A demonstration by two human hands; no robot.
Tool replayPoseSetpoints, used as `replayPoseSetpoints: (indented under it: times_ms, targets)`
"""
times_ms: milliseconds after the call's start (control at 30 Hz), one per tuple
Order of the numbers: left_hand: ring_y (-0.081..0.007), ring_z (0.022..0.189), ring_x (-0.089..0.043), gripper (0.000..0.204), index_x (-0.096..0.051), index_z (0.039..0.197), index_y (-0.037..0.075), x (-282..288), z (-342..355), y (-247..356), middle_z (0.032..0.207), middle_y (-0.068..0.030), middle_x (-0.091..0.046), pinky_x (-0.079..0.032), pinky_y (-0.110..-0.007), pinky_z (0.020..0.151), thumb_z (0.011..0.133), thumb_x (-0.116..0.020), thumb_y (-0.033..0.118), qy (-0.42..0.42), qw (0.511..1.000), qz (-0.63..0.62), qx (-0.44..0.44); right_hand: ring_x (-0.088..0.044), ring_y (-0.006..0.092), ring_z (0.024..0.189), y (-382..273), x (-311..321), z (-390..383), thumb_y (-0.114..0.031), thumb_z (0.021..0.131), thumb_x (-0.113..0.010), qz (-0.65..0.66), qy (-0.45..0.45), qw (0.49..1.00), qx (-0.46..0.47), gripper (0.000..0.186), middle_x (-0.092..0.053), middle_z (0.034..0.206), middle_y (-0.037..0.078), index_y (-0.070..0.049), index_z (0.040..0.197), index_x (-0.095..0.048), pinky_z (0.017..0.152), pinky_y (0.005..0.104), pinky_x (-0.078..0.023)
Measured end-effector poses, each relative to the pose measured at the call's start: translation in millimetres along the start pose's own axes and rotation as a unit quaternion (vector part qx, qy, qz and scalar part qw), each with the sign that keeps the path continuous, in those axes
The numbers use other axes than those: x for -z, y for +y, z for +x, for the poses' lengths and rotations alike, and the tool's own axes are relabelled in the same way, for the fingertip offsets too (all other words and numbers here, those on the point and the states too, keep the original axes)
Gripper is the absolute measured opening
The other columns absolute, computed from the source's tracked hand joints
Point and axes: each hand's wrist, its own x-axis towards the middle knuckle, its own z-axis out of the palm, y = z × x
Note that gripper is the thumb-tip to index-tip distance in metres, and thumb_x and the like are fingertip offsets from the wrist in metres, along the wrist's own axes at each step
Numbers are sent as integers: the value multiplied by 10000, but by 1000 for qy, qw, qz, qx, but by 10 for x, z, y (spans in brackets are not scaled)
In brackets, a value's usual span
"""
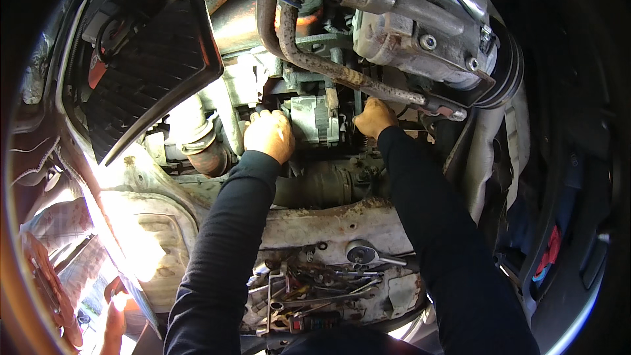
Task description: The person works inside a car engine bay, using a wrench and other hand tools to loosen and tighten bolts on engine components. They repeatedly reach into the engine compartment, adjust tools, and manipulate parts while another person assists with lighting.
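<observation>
We see the grey metal unit (313, 120) at the middle of the frame, boxy and ribbed, set deep among the engine parts. We judge it heavy and quite stiff, a hard housing that will not give under a squeeze; grime could make its faces slippery, and the ribs look hard-edged. Its neighbours crowd it, so we would not expect it to shift freely. A sound hold, to our mind, is one hand at each end on the solid casing, keeping off the rusty-brown piece (332, 99) at its upper right.

The unit lies between our hands. Our left hand (269, 137) is just beside its left end, back upward, with the fingers curled over and pointing up the frame. Our right hand (376, 118) is just past its right end, the fingers bent into a narrow curl. We cannot tell whether either set of fingers grips anything or touches the casing.

Above the unit, the pitted metal pipe (322, 68) slants down toward the right and passes over our right hand, leaving little room there. Just below the unit, a thick brownish hose (315, 188) runs across.
</observation>
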Motion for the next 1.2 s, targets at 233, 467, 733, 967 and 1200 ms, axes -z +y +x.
replayPoseSetpoints:
  times_ms: [233, 467, 733, 967, 1200]
  targets:
    - [-418, 1372, -573, 470, -601, 1336, -66, 47, 46, 113, 1390, -266, -650, -325, -599, 1213, 985, -534, 238, -125, 992, 2, 36, -646, 430, 1221, 3, -106, 33, -352, 940, -722, 13, 84, 996, 11, 464, -686, 1266, 291, 42, 1183, -703, 1059, 485, -499]
    - [-411, 1389, -563, 490, -583, 1363, -70, 86, 53, 83, 1417, -258, -639, -293, -644, 1213, 983, -508, 229, -122, 991, -25, 40, -635, 426, 1271, 191, -350, 353, -506, 1032, -516, 84, 23, 988, -131, 615, -665, 1362, 254, 25, 1302, -668, 1094, 514, -485]
    - [-402, 1398, -554, 521, -569, 1406, -42, 107, 74, 81, 1429, -226, -642, -241, -653, 1233, 975, -501, 241, -152, 987, -21, 39, -700, 414, 988, 236, -505, 789, -166, 933, -523, -119, 73, 959, 247, 281, -736, 995, 251, 18, 979, -730, 873, 516, -548]
    - [-401, 1351, -595, 496, -601, 1370, -35, 9, 92, 59, 1348, -241, -687, -250, -654, 1229, 963, -504, 232, -131, 990, -23, 43, -681, 282, 777, -10, -343, 562, -213, 816, -609, -313, 282, 802, 423, 149, -721, 772, 89, -114, 795, -718, 790, 428, -543]
    - [-412, 1251, -661, 427, -638, 1282, -20, -70, 135, 7, 1255, -267, -720, -259, -661, 1218, 955, -500, 216, -119, 991, -43, 41, -626, 234, 850, 30, -462, 829, -186, 1055, -574, 353, 61, 914, 191, 191, -681, 948, 91, -31, 987, -663, 802, 403, -513]
